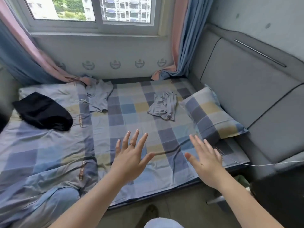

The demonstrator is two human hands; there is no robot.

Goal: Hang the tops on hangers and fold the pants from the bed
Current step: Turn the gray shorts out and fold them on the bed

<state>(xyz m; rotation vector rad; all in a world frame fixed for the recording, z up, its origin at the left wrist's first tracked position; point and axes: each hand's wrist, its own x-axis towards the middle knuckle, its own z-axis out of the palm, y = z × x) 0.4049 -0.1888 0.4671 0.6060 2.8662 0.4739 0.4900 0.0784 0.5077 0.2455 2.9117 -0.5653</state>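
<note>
Both hands empty, fingers spread, above checked bed sheet (131, 111). Crumpled grey garment (163, 105) lies ahead of right hand (205, 159), nearer than left hand (131, 155). Black folded garment (43, 111) far left.

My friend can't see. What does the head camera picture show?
A person's open left hand and right hand hover over a blue-and-yellow checked bed. On it lie a black garment, a rumpled pale blue garment, and a rumpled grey garment beside a checked pillow.
</note>
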